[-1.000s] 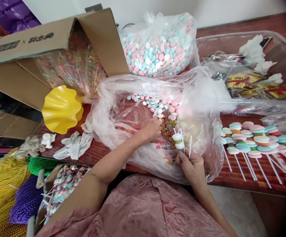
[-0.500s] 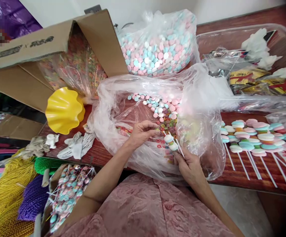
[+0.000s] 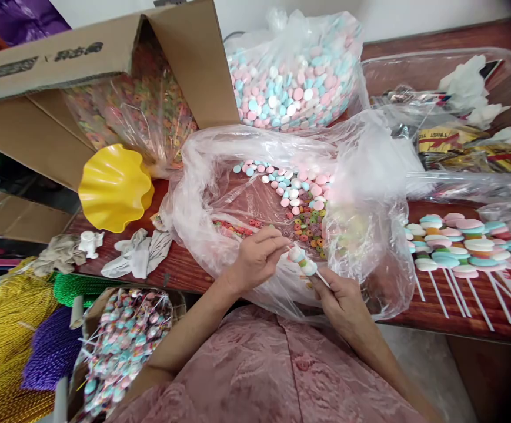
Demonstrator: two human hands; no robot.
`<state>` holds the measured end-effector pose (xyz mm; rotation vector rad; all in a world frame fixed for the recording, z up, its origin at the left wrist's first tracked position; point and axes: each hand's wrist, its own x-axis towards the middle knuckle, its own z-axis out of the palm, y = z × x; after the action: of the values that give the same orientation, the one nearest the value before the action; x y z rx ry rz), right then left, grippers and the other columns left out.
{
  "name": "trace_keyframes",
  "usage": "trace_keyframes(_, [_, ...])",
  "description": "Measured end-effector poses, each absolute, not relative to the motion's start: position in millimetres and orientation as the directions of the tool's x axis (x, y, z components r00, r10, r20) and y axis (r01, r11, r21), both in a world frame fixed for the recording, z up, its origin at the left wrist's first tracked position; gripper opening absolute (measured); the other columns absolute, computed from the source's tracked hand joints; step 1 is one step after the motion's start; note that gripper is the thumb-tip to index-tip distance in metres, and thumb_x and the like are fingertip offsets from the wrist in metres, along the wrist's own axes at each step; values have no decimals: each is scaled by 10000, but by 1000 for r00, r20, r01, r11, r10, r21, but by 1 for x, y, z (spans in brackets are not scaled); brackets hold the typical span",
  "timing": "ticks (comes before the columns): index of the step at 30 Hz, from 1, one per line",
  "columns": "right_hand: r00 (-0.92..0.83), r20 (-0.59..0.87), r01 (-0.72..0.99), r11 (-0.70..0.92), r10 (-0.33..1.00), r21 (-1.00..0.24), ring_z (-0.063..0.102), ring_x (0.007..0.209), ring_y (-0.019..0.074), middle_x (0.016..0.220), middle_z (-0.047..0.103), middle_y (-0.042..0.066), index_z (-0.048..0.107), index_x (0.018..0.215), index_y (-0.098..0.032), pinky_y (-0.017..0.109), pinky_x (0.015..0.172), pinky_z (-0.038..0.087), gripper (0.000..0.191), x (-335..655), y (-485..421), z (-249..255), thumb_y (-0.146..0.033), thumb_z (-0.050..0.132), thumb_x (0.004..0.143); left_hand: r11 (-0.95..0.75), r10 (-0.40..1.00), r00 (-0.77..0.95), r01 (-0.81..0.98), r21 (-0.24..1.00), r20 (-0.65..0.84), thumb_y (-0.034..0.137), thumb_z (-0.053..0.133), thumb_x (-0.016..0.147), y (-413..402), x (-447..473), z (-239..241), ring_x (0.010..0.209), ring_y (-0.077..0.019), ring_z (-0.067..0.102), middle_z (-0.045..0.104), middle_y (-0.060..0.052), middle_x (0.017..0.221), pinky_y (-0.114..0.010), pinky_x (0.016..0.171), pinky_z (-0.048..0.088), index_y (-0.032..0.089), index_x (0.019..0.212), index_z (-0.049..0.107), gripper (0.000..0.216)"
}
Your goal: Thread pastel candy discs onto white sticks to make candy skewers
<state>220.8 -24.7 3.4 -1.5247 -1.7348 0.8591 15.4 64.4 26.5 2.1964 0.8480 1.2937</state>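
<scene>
My right hand (image 3: 342, 301) grips a white stick with pastel candy discs (image 3: 301, 261) threaded on it, at the near rim of an open clear plastic bag (image 3: 370, 194). My left hand (image 3: 257, 258) pinches at the stick's tip, fingers closed on a small piece I cannot make out. Inside the bag lie loose pink, blue and white candy discs (image 3: 293, 188) and small coloured candy rings (image 3: 308, 229).
Finished candy sticks (image 3: 462, 249) lie in a row on the wooden table (image 3: 471, 323) at right. A full bag of pastel candies (image 3: 294, 82), a cardboard box (image 3: 61, 64), a yellow wavy bowl (image 3: 114, 188) and a clear tray (image 3: 440, 88) stand behind. Cord bundles (image 3: 12, 335) sit at lower left.
My left hand left the loose candies in the bag and came back to the stick's tip. My right hand tilted the stick leftward and lowered it toward me.
</scene>
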Motion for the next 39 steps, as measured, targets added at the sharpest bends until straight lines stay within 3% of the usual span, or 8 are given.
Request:
trace_keyframes(5, [-60, 50, 482, 73, 997, -873, 384, 513, 125, 561, 441, -36, 534, 689, -211, 258, 518, 300, 283, 213, -26, 4, -314, 484, 947, -586, 796, 304, 169, 792, 524, 181, 656, 896, 46, 22, 14, 879, -142, 709, 719, -80, 1053, -261, 784, 600, 213, 1128, 718, 242])
trace_keyframes(8, [-9, 37, 351, 38, 999, -935, 391, 518, 119, 559, 422, -38, 505, 651, -211, 250, 515, 308, 340, 212, -25, 1, -365, 505, 955, -260, 949, 174, -39, 965, 263, 307, 686, 890, 54, 24, 19, 777, -127, 716, 703, -68, 1117, -232, 641, 592, 248, 1313, 618, 433])
trace_keyframes(11, [49, 1, 210, -9, 999, -978, 391, 526, 116, 567, 446, -29, 496, 617, -207, 253, 515, 307, 394, 213, -22, -7, -417, 537, 949, -98, 980, 180, 75, 992, 83, 351, 651, 884, 91, 22, 32, 671, -124, 674, 717, -42, 949, -222, 557, 523, 194, 1215, 675, 368])
trace_keyframes(15, [111, -89, 68, -97, 990, -993, 379, 543, 115, 598, 474, -22, 547, 658, -199, 256, 526, 318, 398, 215, -21, -15, -478, 579, 940, -336, 918, 378, 574, 747, 123, 217, 599, 835, 157, 29, 41, 681, -144, 587, 681, -31, 747, -277, 675, 465, 139, 776, 722, 158])
trace_keyframes(18, [117, -108, 33, -112, 987, -993, 382, 547, 115, 602, 479, -20, 564, 668, -194, 256, 525, 310, 406, 215, -21, -17, -502, 594, 932, -478, 857, 508, 718, 506, 89, 159, 569, 797, 193, 45, 31, 719, -178, 562, 635, -44, 707, -318, 742, 450, 149, 643, 641, 170])
trace_keyframes(25, [156, -91, 57, -100, 984, -993, 401, 553, 122, 573, 460, -18, 529, 598, -193, 257, 532, 319, 473, 222, -21, -15, -528, 598, 925, -509, 847, 521, 743, 434, 101, 107, 526, 778, 200, 51, 6, 832, -211, 609, 692, -61, 850, -326, 803, 479, 181, 914, 703, 235])
trace_keyframes(32, [119, -125, 50, -132, 985, -990, 370, 540, 117, 575, 444, -24, 554, 612, -191, 256, 526, 320, 454, 226, -19, -22, -520, 605, 921, -513, 857, 451, 711, 480, 248, 181, 516, 880, 198, 42, 24, 781, -181, 600, 679, -48, 802, -319, 803, 476, 165, 831, 695, 187])
trace_keyframes(39, [136, -117, 62, -127, 984, -990, 360, 525, 113, 566, 439, -26, 548, 610, -192, 258, 510, 289, 448, 226, -18, -18, -508, 599, 923, -720, 691, 716, 668, 187, 103, 47, 507, 810, 186, 82, 13, 873, -243, 605, 654, -150, 929, -354, 788, 492, 114, 854, 664, 176])
